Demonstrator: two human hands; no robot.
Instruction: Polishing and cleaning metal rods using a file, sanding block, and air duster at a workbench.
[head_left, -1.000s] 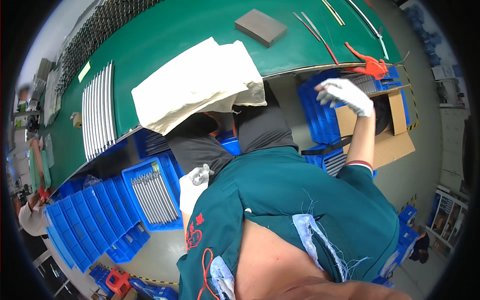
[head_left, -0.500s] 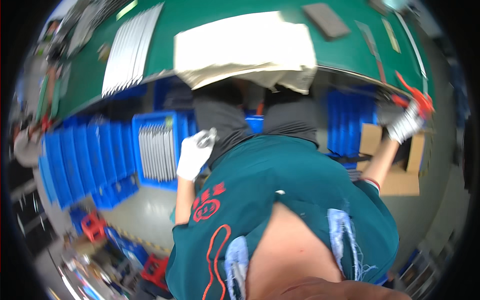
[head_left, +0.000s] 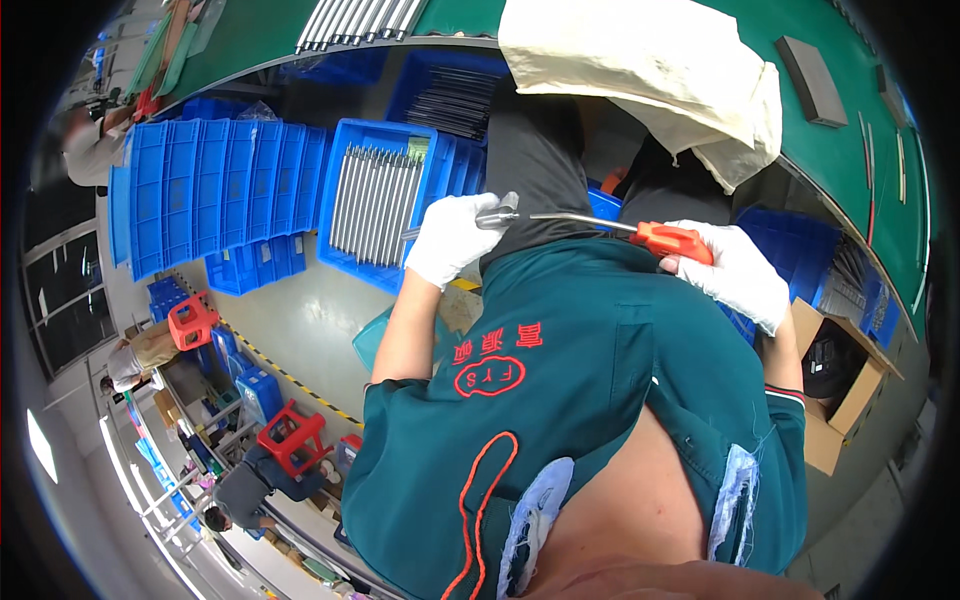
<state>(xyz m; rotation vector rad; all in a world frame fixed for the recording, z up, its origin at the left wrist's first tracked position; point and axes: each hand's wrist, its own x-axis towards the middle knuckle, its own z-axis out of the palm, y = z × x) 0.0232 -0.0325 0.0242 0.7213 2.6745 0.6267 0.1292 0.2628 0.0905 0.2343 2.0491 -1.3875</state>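
Observation:
My left hand [head_left: 447,240], in a white glove, is closed round a metal rod [head_left: 497,215]. The rod's thicker end points right, and a short length shows on the glove's left side. From the right, my gloved right hand [head_left: 742,272] grips an orange tool [head_left: 675,242] that looks like an air blow gun. Its thin, slightly bent metal tube [head_left: 580,217] reaches left, its tip a small gap from the rod's end. Both hands are above my lap. Beside my left hand stands a blue bin [head_left: 330,240] filled with similar metal rods [head_left: 375,205].
A cream cloth [head_left: 640,60] hangs over the green bench's edge [head_left: 455,20]. Several metal rods [head_left: 360,18] and a grey block [head_left: 810,80] lie on the bench. Blue bins [head_left: 215,190] are stacked at left; an open cardboard box [head_left: 825,440] stands at right. Red stools [head_left: 292,440] and other people [head_left: 245,495] are behind.
My right hand has come in from the far right with the orange tool, toward the rod in my left hand. The whole view has shifted.

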